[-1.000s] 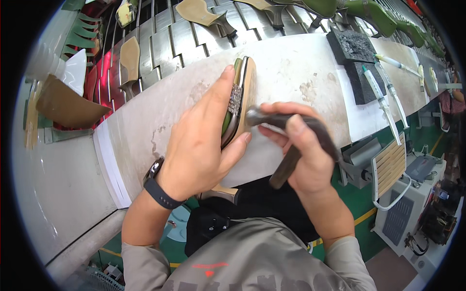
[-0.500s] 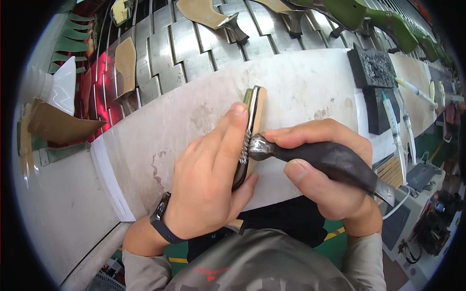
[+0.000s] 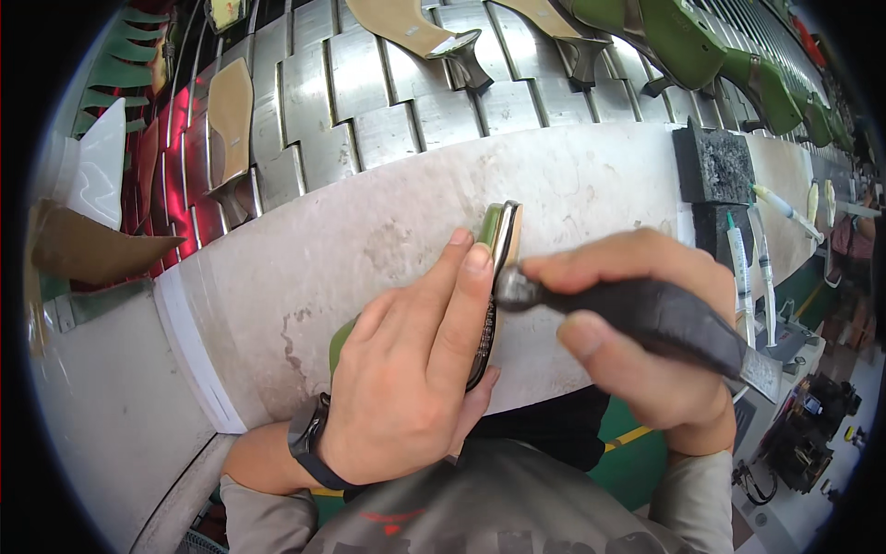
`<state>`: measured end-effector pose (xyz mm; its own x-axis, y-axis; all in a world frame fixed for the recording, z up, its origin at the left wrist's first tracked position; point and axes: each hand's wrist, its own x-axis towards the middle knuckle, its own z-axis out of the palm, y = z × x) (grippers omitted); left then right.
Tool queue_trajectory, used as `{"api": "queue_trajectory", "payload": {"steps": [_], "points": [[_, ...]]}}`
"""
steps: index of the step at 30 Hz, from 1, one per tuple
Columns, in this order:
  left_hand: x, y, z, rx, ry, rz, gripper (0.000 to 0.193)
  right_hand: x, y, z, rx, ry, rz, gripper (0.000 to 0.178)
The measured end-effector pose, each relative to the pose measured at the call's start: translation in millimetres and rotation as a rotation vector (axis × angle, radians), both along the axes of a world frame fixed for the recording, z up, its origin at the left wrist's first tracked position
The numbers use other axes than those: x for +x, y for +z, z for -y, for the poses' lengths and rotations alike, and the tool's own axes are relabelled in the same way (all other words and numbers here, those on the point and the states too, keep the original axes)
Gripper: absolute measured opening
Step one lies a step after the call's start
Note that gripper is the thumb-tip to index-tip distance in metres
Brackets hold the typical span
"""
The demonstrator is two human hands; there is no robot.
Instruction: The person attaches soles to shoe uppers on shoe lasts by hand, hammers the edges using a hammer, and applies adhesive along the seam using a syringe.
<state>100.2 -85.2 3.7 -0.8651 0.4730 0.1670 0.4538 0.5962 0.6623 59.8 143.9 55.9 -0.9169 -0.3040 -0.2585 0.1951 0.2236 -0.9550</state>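
Note:
My left hand (image 3: pixel 406 360) is closed round a shoe (image 3: pixel 508 231) on a green last (image 3: pixel 341 343), holding it on its side on the pale worktop (image 3: pixel 388 231). The shoe's tan sole faces right, and a dark, shiny edging runs along it, textured partway down. Most of the shoe is hidden under my palm. My right hand (image 3: pixel 664 369) grips a dark hammer (image 3: pixel 637 309) round its middle. Its rounded metal end is against or very close to the shoe's edge, slightly blurred; its flat end points down to the right.
Beyond the worktop runs a slatted metal conveyor (image 3: pixel 388 83) bearing heeled soles (image 3: pixel 231 115) and green lasts (image 3: pixel 678 46). Black blocks (image 3: pixel 715 166) and syringes (image 3: pixel 740 268) lie at the right. A brown curved sheet (image 3: pixel 92 245) and a white piece (image 3: pixel 101 166) stand at the left.
The view has shifted, putting the worktop lower in the picture. The shoe is turned a little, with less textured edging showing and more green at the left. My right hand and hammer are blurred by motion.

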Motion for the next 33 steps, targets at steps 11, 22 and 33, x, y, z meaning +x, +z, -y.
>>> {"api": "queue_trajectory", "payload": {"steps": [11, 22, 33], "points": [[6, -5, 7, 0.024, -0.029, -0.046, 0.102, 6, -8, 4, -0.068, 0.045, -0.073, 0.03], [11, -12, 8, 0.06, 0.016, -0.126, 0.099, 53, -14, 19, 0.061, 0.098, -0.349, 0.03], [16, -18, 9, 0.031, 0.012, -0.21, 0.103, 88, -30, 37, 0.044, -0.107, -0.519, 0.022]]}}
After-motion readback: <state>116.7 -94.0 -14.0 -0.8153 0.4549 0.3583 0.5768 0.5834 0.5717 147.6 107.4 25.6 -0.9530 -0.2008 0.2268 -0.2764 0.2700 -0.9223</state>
